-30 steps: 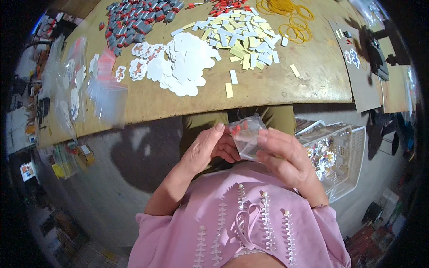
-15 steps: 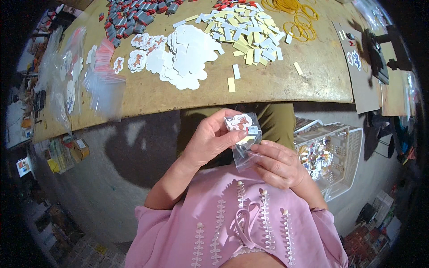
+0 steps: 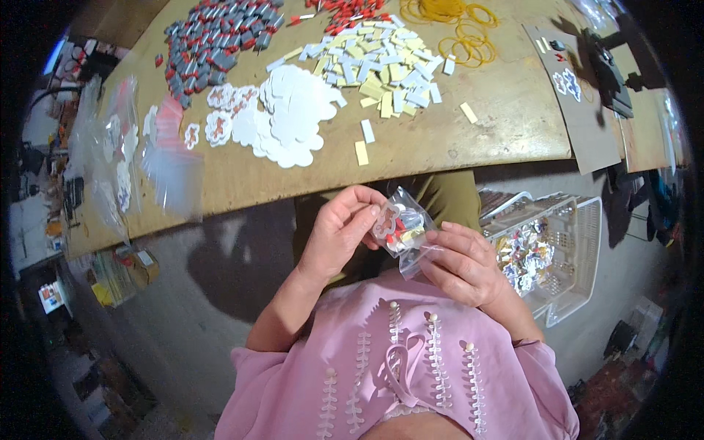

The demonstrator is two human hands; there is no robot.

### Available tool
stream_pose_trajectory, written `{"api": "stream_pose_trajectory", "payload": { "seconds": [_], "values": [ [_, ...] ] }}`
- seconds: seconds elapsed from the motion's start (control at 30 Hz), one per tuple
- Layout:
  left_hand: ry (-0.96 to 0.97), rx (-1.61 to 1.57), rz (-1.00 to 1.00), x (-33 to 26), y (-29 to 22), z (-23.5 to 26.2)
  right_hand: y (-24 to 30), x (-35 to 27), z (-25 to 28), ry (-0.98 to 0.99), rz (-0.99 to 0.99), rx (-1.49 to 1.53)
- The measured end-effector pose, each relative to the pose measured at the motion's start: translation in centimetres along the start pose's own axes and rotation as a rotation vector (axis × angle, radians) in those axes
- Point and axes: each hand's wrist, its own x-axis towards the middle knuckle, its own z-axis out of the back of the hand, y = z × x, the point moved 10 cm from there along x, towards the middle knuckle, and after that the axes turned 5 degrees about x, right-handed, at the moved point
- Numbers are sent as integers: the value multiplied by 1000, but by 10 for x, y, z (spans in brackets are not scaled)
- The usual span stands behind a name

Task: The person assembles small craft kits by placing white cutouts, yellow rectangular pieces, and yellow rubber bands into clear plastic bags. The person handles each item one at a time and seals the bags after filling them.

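Above my lap, both hands hold a small clear plastic bag (image 3: 419, 220). In it lie a white-edged picture cutout (image 3: 385, 222), something red, a pale yellow piece and a greyish piece. My left hand (image 3: 345, 227) pinches the bag's left side by the cutout, thumb on top. The fingers of my right hand (image 3: 466, 264) are closed on its lower right part, where the film is loose and creased. The bag is tilted, and my fingers hide parts of its edges.
On the table (image 3: 440, 147) lie a heap of grey-and-red parts (image 3: 220, 44), white cutouts (image 3: 293, 117), yellow and pale blue strips (image 3: 381, 66), yellow rubber bands (image 3: 469, 44) and clear bags (image 3: 172, 172). A white basket (image 3: 587, 257) with filled bags stands at my right.
The bag has turned in my hands, so the red piece inside now shows. My left fingers have shifted to the bag's left edge. The whole view has swung slightly.
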Motion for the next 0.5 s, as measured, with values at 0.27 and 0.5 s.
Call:
{"api": "stream_pose_trajectory", "payload": {
  "seconds": [0.27, 0.5],
  "values": [
    [202, 250, 140, 13, -1, -33, -15, -6, 34, -130, -54, -38],
    [212, 1045, -113, 48, -98, -65, -49, -25, 35, -45, -295, -18]
  ]
}}
